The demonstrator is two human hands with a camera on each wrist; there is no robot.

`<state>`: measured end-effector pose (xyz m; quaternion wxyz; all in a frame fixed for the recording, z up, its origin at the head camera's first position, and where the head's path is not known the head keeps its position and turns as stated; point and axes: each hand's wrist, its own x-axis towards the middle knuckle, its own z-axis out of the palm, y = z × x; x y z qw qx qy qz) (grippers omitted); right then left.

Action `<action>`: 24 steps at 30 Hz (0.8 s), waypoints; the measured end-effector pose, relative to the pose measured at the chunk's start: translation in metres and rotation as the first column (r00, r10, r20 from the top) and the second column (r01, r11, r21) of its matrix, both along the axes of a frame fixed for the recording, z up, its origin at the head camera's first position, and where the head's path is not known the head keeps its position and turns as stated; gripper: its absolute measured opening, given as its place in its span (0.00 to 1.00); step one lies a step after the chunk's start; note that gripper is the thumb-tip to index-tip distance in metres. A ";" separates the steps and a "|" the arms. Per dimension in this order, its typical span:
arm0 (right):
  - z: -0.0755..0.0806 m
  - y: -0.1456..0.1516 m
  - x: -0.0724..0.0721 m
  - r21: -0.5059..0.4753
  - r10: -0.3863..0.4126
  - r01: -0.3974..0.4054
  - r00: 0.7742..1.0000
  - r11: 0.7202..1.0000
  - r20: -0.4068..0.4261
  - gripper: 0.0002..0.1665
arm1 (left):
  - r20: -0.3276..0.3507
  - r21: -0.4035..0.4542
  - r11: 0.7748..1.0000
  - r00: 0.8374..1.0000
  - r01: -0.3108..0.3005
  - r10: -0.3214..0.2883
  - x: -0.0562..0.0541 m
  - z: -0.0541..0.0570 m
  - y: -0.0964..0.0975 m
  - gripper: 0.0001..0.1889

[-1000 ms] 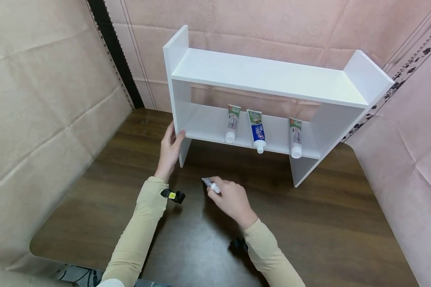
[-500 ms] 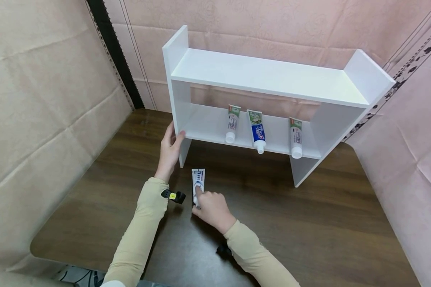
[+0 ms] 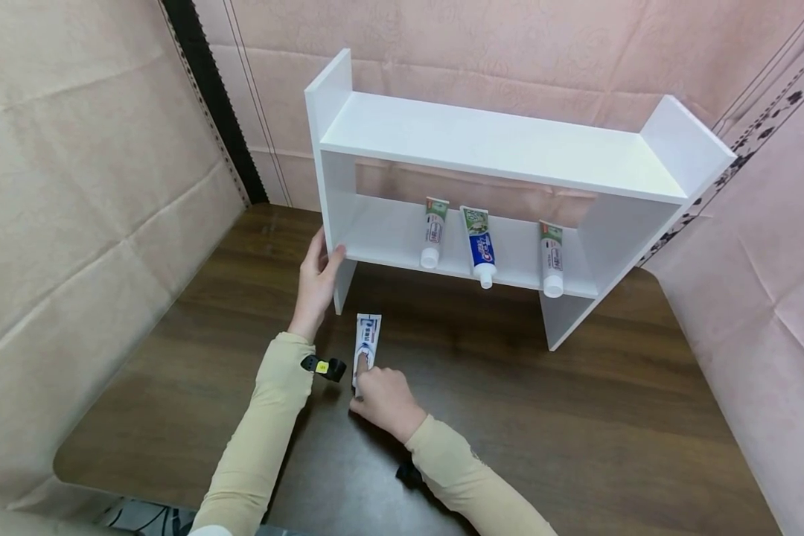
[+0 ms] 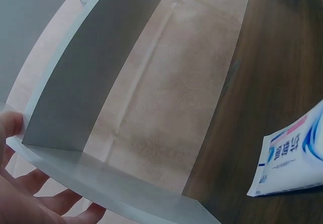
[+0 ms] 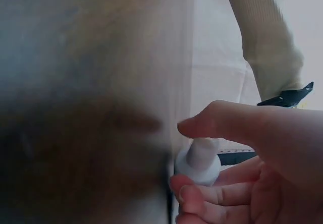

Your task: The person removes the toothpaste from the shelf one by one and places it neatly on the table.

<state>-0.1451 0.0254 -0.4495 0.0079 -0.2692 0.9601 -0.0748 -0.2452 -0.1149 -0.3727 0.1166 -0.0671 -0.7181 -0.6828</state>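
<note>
A white two-tier shelf unit (image 3: 496, 141) stands on the brown table. My left hand (image 3: 316, 286) grips its left side panel, thumb on the front edge and fingers behind. Low over the table in front of the shelf, my right hand (image 3: 387, 398) holds a white and blue toothpaste tube (image 3: 368, 331) by its cap end, index finger along the tube. The tube's flat end points toward the shelf, and the left wrist view shows its printed face (image 4: 290, 158). In the right wrist view, thumb and fingers surround the pale cap (image 5: 199, 166).
Three more toothpaste tubes lie on the lower board, caps toward me: a green and white one (image 3: 433, 231), a green and blue one (image 3: 479, 242), and another green and white one (image 3: 552, 257) near the right panel. Pink cloth (image 3: 509, 45) hangs behind the shelf.
My right hand has moved left and toward me, turning the tube so its printed face is up and its flat end points at the shelf. The left hand stays on the panel.
</note>
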 end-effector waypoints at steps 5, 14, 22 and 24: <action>-0.006 0.001 -0.002 -0.016 -0.007 0.008 0.998 1.000 0.060 0.39 | -0.005 0.005 1.000 1.000 0.001 -0.001 0.000 -0.001 0.001 0.29; 0.003 0.017 -0.010 -0.064 -0.021 0.028 0.995 0.998 0.100 0.34 | -0.002 0.016 1.000 1.000 -0.010 0.010 -0.001 -0.004 0.000 0.29; 0.036 0.045 -0.021 -0.220 -0.111 0.104 0.994 0.970 -0.020 0.34 | -0.008 0.027 1.000 1.000 -0.009 0.009 -0.018 -0.024 -0.003 0.29; 0.047 0.050 -0.023 -0.270 -0.135 0.115 0.989 0.956 -0.059 0.35 | -0.016 0.024 1.000 1.000 -0.019 0.020 -0.022 -0.029 -0.003 0.28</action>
